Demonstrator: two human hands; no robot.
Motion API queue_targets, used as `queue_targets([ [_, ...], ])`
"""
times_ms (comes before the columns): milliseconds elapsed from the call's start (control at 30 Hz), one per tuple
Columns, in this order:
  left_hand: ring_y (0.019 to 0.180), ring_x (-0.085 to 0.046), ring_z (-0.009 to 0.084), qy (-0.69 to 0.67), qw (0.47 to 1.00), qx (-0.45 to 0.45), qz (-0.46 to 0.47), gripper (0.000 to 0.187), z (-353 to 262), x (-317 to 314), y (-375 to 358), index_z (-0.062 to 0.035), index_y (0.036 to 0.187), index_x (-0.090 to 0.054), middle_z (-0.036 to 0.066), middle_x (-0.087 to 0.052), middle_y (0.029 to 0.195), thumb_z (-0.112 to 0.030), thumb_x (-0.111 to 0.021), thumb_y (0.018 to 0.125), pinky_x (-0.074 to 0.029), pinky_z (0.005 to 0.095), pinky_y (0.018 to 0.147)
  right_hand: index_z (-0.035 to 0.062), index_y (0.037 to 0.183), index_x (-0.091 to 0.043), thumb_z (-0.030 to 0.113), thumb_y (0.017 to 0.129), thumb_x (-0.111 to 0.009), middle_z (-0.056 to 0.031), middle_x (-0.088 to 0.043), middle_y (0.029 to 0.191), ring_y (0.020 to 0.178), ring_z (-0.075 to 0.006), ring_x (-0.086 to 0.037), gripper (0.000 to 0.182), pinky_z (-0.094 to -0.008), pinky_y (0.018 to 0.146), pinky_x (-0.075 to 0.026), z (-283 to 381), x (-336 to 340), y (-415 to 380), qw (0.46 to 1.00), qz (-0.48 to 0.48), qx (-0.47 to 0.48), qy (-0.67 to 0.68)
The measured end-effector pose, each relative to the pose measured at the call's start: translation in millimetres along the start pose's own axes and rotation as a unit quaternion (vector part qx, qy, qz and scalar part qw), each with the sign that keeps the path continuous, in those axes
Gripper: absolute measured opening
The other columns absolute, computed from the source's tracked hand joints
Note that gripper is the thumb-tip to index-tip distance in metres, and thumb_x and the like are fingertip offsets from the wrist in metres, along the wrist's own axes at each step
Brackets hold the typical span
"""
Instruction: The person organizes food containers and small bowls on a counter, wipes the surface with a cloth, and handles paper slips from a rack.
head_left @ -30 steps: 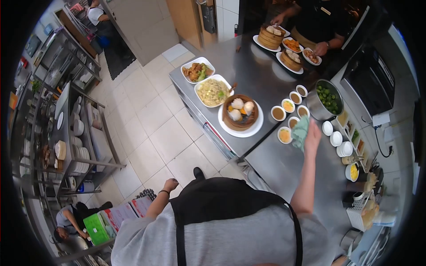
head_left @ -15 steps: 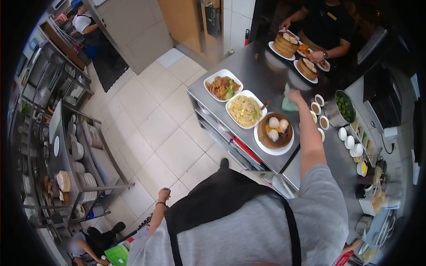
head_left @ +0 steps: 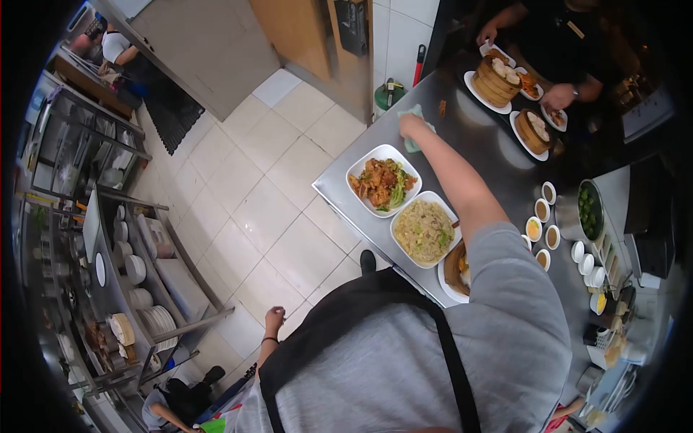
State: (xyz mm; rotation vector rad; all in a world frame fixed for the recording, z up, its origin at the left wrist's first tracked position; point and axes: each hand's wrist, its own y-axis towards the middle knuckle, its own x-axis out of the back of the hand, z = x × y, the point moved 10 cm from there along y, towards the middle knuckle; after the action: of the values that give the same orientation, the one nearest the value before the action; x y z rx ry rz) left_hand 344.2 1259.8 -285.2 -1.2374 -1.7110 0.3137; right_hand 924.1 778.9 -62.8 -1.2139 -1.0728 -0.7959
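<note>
My right hand (head_left: pixel 411 127) presses a pale green cloth (head_left: pixel 414 112) onto the steel counter (head_left: pixel 484 169) near its far left edge. A square white bowl of fried pieces with greens (head_left: pixel 382 182) stands closer to me, and beside it is a bowl of fried rice (head_left: pixel 424 232). My forearm and sleeve partly cover a bamboo steamer (head_left: pixel 455 268) on a white plate. Low over the tiled floor hangs my left hand (head_left: pixel 275 318), its fingers curled in with nothing visible in them.
Across the counter, a person's hand (head_left: pixel 559 97) is at plates beside stacked bamboo steamers (head_left: pixel 498 82). Small sauce cups (head_left: pixel 541 211) and a metal pot of greens (head_left: pixel 590 209) stand at right. A dish shelf (head_left: pixel 155 289) lines the left; another person (head_left: pixel 173 397) is lower left.
My right hand has slid the cloth across the counter, away from the sauce cups to the far left edge. My arm now covers much of the near bamboo steamer. The view has shifted slightly.
</note>
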Motion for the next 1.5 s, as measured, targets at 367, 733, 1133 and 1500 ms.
queue_targets([
  [367,0.06,-0.063,0.0197,0.127,0.987,-0.06,0.078,0.027,-76.0,-20.1,39.3,-0.0032,0.091,-0.062,0.014,-0.064,0.071,-0.023,-0.058,0.073,-0.05,0.0304,0.061,-0.0028,0.099,-0.059,0.009,0.067,-0.061,-0.022,-0.05,0.116,0.109,-0.0362,-0.047,0.034,-0.0527,0.091,-0.035,134.6,-27.4,12.8,0.996,0.035,0.01,0.085],
  [733,0.06,-0.062,0.0178,0.104,0.984,-0.113,0.088,0.026,-123.3,48.7,101.1,-0.003,0.094,-0.061,0.013,-0.064,0.074,-0.022,-0.059,0.076,-0.049,0.0291,0.059,-0.0125,0.113,-0.044,0.01,0.073,-0.053,-0.028,-0.035,0.127,0.12,-0.0464,-0.027,0.046,-0.0638,0.094,-0.02,262.0,-18.6,-114.7,0.984,0.138,0.112,-0.009],
  [1133,0.066,-0.06,0.014,0.043,0.863,-0.478,0.159,0.02,-412.9,1.3,44.5,-0.0029,0.096,-0.061,0.009,-0.063,0.077,-0.015,-0.056,0.081,-0.046,0.0256,0.061,-0.0107,0.124,-0.031,0.006,0.076,-0.042,-0.0411,-0.041,0.11,0.104,-0.0457,-0.048,0.051,-0.0486,0.086,-0.042,189.6,-65.8,-265.5,0.985,-0.136,-0.083,0.06],
  [1500,0.093,-0.057,0.0261,-0.128,0.854,-0.307,0.399,0.051,-508.3,-97.5,-38.9,-0.0041,0.13,-0.028,0.016,-0.051,0.108,-0.013,-0.049,0.085,-0.049,0.0325,0.078,0.0,0.1,-0.057,0.032,0.076,-0.056,-0.0129,-0.062,0.085,0.078,-0.0186,-0.061,0.04,-0.0299,0.07,-0.048,48.1,-191.0,-477.2,0.726,-0.114,-0.311,0.603],
])
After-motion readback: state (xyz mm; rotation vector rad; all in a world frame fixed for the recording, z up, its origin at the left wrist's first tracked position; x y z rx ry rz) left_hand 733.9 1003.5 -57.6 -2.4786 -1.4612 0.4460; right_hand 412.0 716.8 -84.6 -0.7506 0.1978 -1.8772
